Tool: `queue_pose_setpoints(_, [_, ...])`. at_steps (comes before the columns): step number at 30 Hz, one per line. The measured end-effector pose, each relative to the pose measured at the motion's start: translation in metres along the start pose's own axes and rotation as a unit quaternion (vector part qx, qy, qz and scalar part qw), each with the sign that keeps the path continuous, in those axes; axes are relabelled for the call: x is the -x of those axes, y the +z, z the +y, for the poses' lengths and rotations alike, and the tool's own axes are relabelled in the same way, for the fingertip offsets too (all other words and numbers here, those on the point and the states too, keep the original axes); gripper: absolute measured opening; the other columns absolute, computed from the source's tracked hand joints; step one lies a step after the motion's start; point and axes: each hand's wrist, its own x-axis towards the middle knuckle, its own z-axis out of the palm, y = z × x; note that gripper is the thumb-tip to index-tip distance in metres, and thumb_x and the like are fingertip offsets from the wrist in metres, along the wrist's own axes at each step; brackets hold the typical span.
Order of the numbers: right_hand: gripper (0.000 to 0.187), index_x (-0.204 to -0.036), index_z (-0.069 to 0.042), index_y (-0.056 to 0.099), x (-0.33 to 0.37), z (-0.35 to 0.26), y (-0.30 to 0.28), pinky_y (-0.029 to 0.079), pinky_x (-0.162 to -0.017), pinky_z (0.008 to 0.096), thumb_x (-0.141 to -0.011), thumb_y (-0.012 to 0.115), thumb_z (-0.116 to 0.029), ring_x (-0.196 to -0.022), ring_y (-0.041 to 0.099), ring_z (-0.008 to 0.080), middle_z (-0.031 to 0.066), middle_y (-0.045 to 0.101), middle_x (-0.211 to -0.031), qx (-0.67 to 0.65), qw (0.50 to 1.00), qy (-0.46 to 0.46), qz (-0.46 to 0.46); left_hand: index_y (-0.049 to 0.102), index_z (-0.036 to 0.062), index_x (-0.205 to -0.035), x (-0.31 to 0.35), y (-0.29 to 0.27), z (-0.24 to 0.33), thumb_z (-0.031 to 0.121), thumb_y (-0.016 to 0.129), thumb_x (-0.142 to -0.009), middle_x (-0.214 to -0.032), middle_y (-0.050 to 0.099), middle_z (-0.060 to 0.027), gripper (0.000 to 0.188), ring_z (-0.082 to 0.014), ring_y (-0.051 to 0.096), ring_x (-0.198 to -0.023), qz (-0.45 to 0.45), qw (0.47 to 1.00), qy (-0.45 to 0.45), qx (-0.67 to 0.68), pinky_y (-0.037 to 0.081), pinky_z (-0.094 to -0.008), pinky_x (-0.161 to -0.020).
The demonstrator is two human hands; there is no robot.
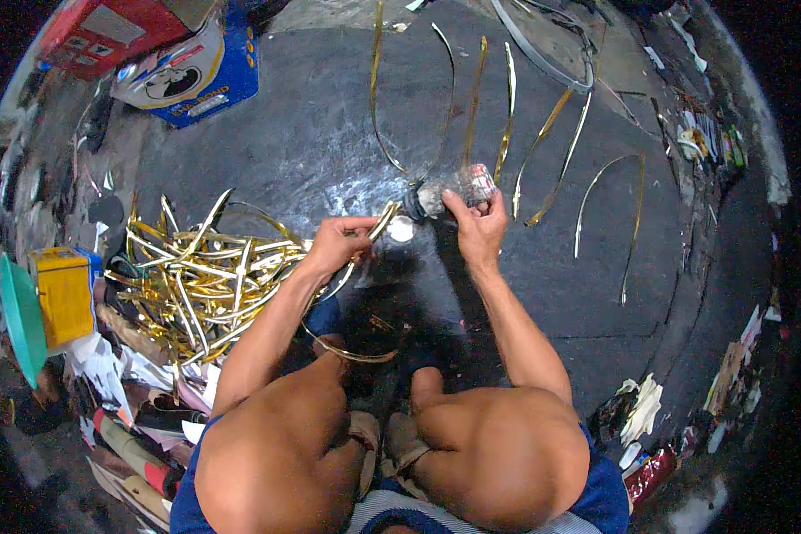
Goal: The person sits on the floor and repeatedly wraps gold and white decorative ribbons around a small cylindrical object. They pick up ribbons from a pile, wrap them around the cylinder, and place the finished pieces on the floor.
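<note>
Between the closed fingers of my left hand (338, 245) is a shiny gold strip (384, 219), its upper end beside the bottle's dark mouth. My right hand (479, 233) grips a clear plastic bottle (432, 199), which lies nearly sideways with a red-and-white patch at its right end. Just below the bottle's dark end is a white round spot (401, 229) on the dark work surface (303, 133); I cannot tell whether it is a lid or a smear. Left of my left hand, a tangled heap of gold and white strips (200, 289) spreads out.
Several separate strips (507, 107) lie spread beyond and right of the bottle. A grey strap (543, 67) curves at the far side. A blue-and-white tin (209, 80), a red box (107, 36) and a yellow tin (62, 294) stand left. Scraps (645, 409) litter the edges.
</note>
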Motion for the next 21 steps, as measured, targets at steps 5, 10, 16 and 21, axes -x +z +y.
queue_pose_setpoints(5, [0.049, -0.114, 0.0, 0.057, 0.024, -0.008, 0.035, 0.056, -0.074, 0.0305, -0.077, 0.085, -0.016, -0.085, 0.068, 0.0129, 0.0085, 0.07, -0.097, 0.155, 0.984, -0.034, -0.077, 0.063, -0.0041, -0.128, 0.0, -0.002, -0.006, -0.01, 0.054, -0.083, -0.093, 0.071, -0.007, 0.047, -0.0105, 0.064, -0.067, -0.073, 0.969, -0.025, 0.233, 0.052, -0.0243, -0.059])
queue_pose_setpoints(10, [0.048, -0.112, -0.002, 0.06, 0.015, 0.003, -0.003, 0.054, -0.069, 0.0323, -0.076, 0.086, -0.019, -0.077, 0.066, 0.014, 0.0072, 0.071, -0.093, 0.295, 0.954, -0.04, -0.041, 0.069, -0.0027, -0.116, 0.018, -0.015, 0.0, -0.007, 0.06, -0.084, -0.091, 0.072, -0.007, 0.034, -0.0119, 0.066, -0.068, -0.112, 0.965, -0.054, 0.229, 0.052, -0.0251, -0.058])
queue_pose_setpoints(16, [0.054, -0.115, -0.001, 0.056, 0.009, 0.001, -0.034, 0.059, -0.07, 0.034, -0.075, 0.087, -0.019, -0.088, 0.07, 0.0211, 0.0132, 0.07, -0.1, 0.251, 0.966, -0.063, -0.017, 0.078, 0.0026, -0.09, -0.029, 0.0, 0.012, 0.009, 0.071, -0.082, -0.08, 0.075, -0.0091, 0.012, -0.0134, 0.067, -0.07, -0.019, 0.971, 0.068, -0.228, 0.054, -0.0304, -0.065])
queue_pose_setpoints(21, [0.054, -0.118, -0.003, 0.057, 0.023, 0.021, 0.0, 0.057, -0.07, 0.0321, -0.076, 0.086, -0.017, -0.087, 0.07, 0.021, 0.0128, 0.069, -0.102, 0.283, 0.945, -0.113, -0.118, 0.074, 0.0024, -0.074, -0.059, 0.006, -0.003, 0.01, 0.066, -0.077, -0.068, 0.072, -0.0088, 0.012, -0.0145, 0.065, -0.065, 0.009, 0.953, 0.068, -0.295, 0.051, -0.032, -0.061])
